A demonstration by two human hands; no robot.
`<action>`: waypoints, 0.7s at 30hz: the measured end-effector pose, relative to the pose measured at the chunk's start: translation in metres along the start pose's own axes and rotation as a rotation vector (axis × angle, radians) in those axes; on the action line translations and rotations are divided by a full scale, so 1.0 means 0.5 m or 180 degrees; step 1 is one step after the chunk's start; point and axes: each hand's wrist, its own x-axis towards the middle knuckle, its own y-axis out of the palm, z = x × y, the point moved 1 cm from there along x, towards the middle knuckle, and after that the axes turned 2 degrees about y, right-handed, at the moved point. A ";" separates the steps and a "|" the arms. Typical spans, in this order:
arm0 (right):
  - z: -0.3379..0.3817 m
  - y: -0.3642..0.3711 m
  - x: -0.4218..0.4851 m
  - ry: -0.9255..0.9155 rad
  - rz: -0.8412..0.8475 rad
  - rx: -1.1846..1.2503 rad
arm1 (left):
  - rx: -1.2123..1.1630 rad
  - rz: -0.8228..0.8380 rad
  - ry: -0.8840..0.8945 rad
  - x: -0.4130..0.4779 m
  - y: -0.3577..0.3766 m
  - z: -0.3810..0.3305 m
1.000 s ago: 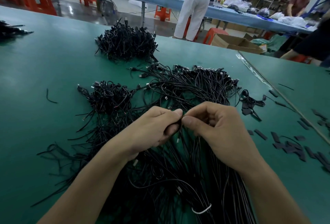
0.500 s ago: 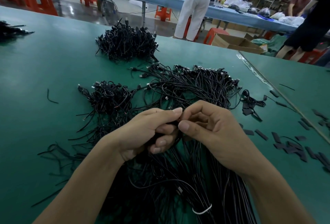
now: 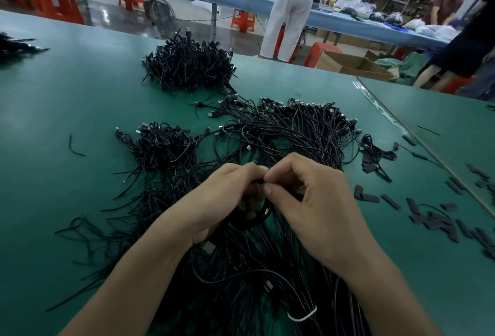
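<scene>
My left hand (image 3: 227, 196) and right hand (image 3: 316, 201) curl tight, pinching one thin black cable (image 3: 251, 224); smooth green table (image 3: 67, 94) lies open to their left.

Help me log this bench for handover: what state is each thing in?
left hand, grips the coiled cable.
right hand, pinches the same cable at its fingertips.
coiled cable, looped between both hands.
far pile, coiled cables heaped.
loose cables, uncoiled and tangled.
white tie, looped round the near bundle.
cardboard box, open.
</scene>
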 end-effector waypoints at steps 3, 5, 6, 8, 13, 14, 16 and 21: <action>0.001 0.012 -0.002 -0.0055 -0.0090 0.0130 | 0.0012 -0.0035 -0.0045 0.001 0.000 0.002; 0.004 0.016 -0.002 -0.0081 -0.0170 0.0275 | -0.0289 0.0040 -0.0023 -0.001 0.003 0.002; 0.006 0.017 -0.001 -0.0104 -0.0217 0.0296 | -0.0468 0.0119 -0.0013 -0.004 0.005 0.000; 0.011 0.015 0.000 -0.0154 -0.0304 0.0345 | -0.0605 0.0177 -0.0013 -0.011 0.010 -0.003; 0.006 0.015 0.002 -0.0134 -0.0388 0.0526 | -0.0303 0.0154 -0.0018 -0.010 0.012 -0.004; 0.005 0.017 0.002 -0.0144 -0.0417 0.0519 | -0.0148 0.0156 0.0008 -0.009 0.012 -0.003; 0.000 0.021 0.006 -0.0152 -0.0522 0.0481 | 0.0065 0.0054 0.0051 -0.009 0.011 -0.003; -0.024 0.023 0.009 0.0233 -0.0594 0.0819 | 0.0493 -0.0382 0.0504 0.002 0.003 0.000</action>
